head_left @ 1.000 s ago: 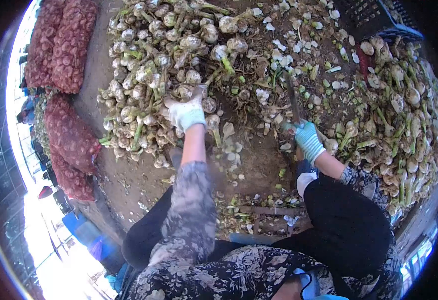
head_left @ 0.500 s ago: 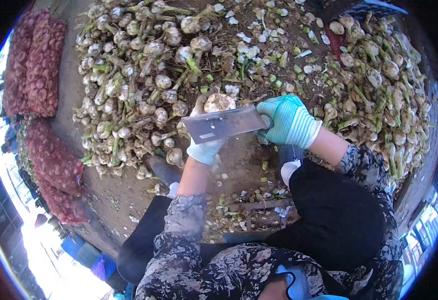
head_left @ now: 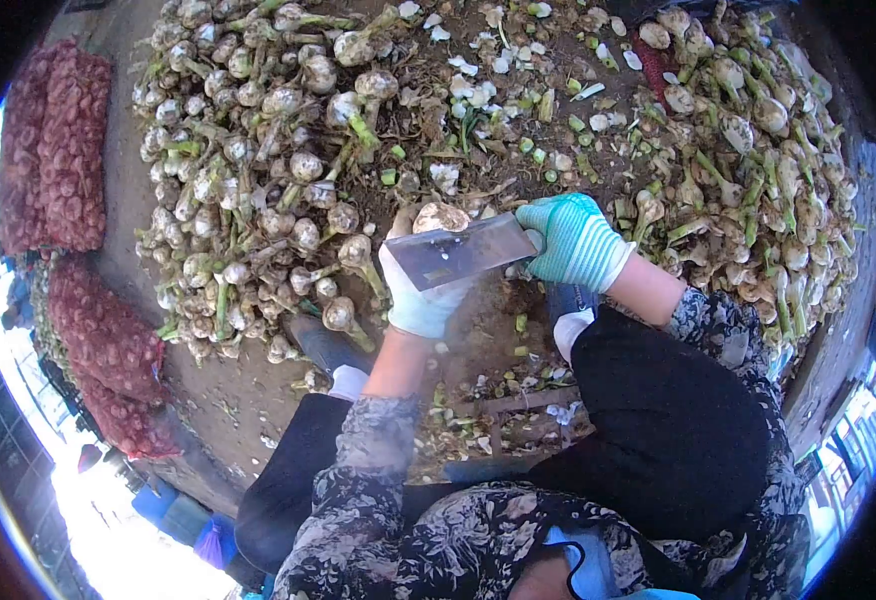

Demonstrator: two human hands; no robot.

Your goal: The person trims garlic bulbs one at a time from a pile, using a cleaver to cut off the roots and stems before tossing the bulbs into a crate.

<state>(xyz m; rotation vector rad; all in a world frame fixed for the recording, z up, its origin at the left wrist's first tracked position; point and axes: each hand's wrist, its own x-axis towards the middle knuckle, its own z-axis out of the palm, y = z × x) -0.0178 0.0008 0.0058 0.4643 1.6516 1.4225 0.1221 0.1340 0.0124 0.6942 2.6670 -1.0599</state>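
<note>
My left hand (head_left: 422, 303), in a pale glove, is closed around a garlic bulb (head_left: 441, 217), whose cut or peeled whitish face points up. In a green-and-white striped glove, my right hand (head_left: 573, 241) grips a cleaver (head_left: 461, 256) by its handle. The broad rectangular blade lies across the front of my left hand, its upper edge right at the bulb. Behind the blade, part of my left fingers is hidden. Just left of my hands spreads a heap of garlic (head_left: 248, 180) with stalks on.
Another garlic pile (head_left: 758, 180) lies at the right. Cut stalk pieces and peel scraps (head_left: 478, 95) litter the ground between the piles. Filled red mesh sacks (head_left: 70, 150) stand at the far left. My legs (head_left: 658, 420) are bent on either side of the work spot.
The view has shifted slightly. The cleaver has moved a little closer against the bulb, and its blade is tilted more steeply, rising to the right. Both hands keep their hold.
</note>
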